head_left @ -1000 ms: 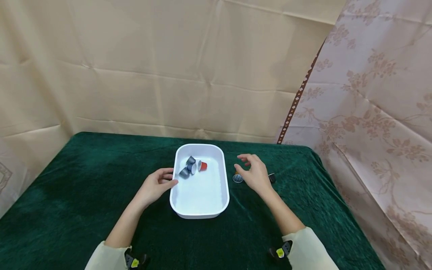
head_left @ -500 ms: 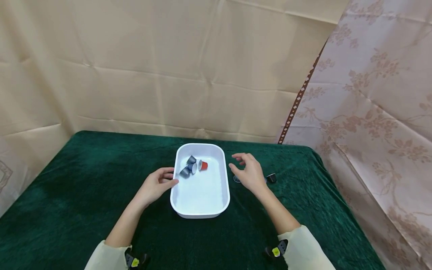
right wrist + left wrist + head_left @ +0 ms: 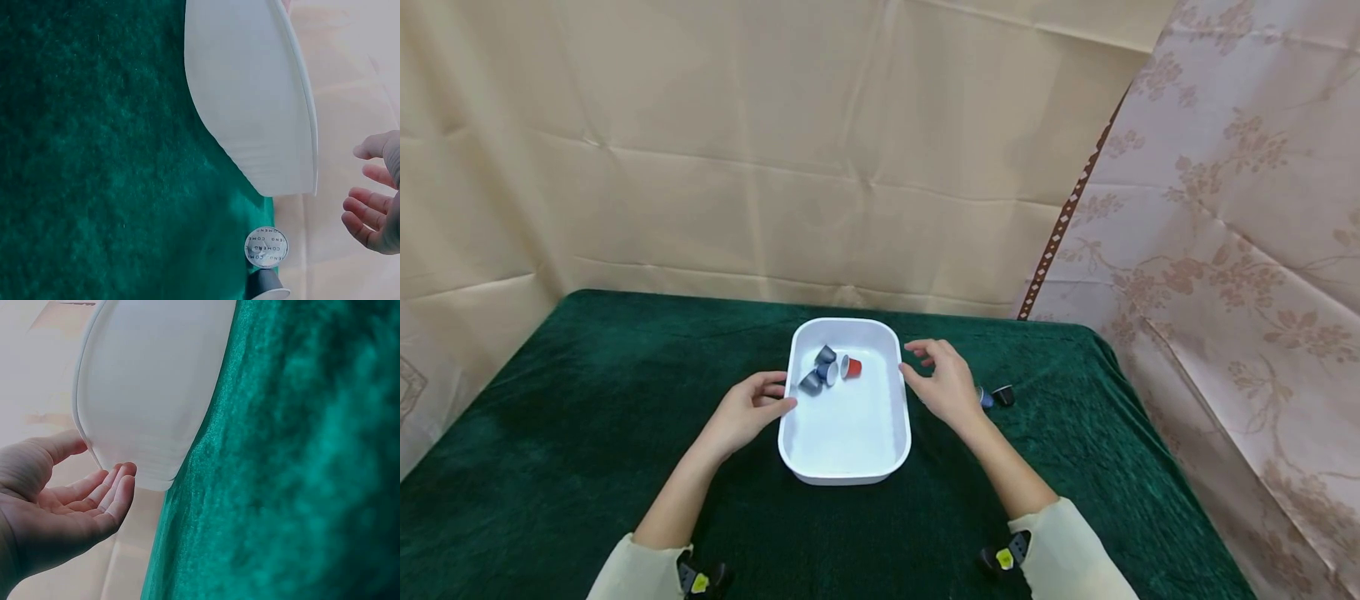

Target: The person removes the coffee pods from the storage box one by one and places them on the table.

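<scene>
A white rectangular tray (image 3: 848,433) stands on the green cloth. My left hand (image 3: 745,421) holds its left rim, thumb at the edge and fingers along the outer wall, as the left wrist view shows. Inside the tray lie a red coffee capsule (image 3: 853,367) and several grey and blue ones, among them a dark blue capsule (image 3: 827,373). My right hand (image 3: 947,387) hovers by the right rim, fingers spread and holding nothing. In the right wrist view its fingertips (image 3: 351,228) are apart from the tray wall.
Right of my right hand, a blue capsule (image 3: 984,397) and a black capsule (image 3: 1003,396) lie on the cloth. A capsule with a printed lid (image 3: 267,247) shows in the right wrist view. Beige curtain (image 3: 715,217) hangs behind the table.
My right hand has moved left to the tray's right rim. It now hides the capsule with the round lid and uncovers the blue one. My left hand and the tray stay put.
</scene>
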A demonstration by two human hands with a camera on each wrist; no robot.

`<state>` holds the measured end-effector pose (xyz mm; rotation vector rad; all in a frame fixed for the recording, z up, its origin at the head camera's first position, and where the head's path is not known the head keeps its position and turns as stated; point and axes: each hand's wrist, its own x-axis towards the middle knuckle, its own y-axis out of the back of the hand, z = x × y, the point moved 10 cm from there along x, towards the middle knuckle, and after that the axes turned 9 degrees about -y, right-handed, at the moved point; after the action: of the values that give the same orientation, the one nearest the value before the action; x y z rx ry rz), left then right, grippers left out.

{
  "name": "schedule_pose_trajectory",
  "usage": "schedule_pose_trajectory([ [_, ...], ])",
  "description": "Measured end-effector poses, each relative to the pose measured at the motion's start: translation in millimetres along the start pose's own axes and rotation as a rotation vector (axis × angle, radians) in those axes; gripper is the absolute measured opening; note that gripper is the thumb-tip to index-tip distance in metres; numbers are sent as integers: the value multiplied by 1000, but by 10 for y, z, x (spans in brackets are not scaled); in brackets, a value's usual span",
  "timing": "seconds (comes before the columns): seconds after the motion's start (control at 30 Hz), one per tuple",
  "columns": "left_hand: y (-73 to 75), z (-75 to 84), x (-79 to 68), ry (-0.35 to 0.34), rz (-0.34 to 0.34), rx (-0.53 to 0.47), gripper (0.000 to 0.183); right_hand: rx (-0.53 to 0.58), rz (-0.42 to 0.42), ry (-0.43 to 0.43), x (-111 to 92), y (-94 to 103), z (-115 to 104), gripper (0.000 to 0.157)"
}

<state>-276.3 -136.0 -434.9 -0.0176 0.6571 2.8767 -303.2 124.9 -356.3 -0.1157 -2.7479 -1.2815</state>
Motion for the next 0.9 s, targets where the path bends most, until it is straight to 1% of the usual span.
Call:
schedule_pose_trajectory([
  [0.17, -2, 0, -5, 6, 2, 3, 55, -15, 1, 17, 6, -43, -43, 32],
  [0.37, -4, -5, -7, 13, 2, 2, 56, -12, -9, 18, 3, -93, -82, 32],
  [0.5, -5, -3, -3, 10, 4, 5, 56, -4, -24, 13, -8, -121, -112, 32],
  [0.7, -6, -8, 5, 6, 6, 1, 55, 0, -25, 31, -19, -157, -165, 32],
  [0.9, -7, -8, 11, 1, 8, 1, 53, 5, -35, 30, -19, -215, -179, 30],
])
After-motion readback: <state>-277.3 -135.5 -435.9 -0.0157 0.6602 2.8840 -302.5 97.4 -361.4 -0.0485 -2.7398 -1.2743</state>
